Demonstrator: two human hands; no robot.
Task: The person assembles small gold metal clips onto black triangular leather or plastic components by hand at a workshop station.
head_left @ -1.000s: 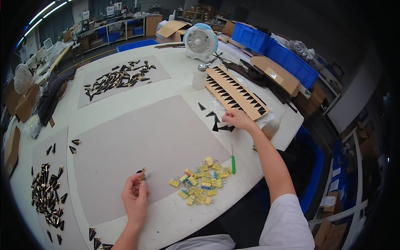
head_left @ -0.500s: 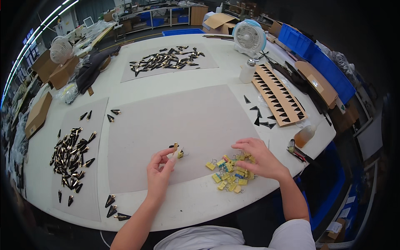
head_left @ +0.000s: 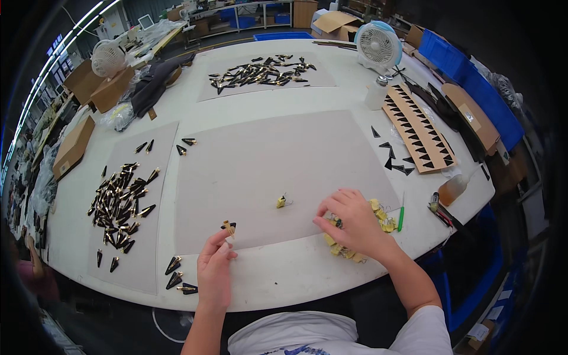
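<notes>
Near the counter's [head_left: 284, 284] front edge, the left hand [head_left: 214, 269] pinches a small gold-and-black pointed piece [head_left: 228, 227], long axis tilted, gold end up-left. The right hand [head_left: 350, 222] grips a yellow piece [head_left: 337, 223] from the pile [head_left: 378, 216].

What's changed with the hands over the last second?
The right hand came back from the black triangles near the cardboard strip to the pile of yellow pieces and now picks at it. A small yellow piece now lies alone on the grey mat. The left hand still pinches its small gold-tipped piece.
</notes>
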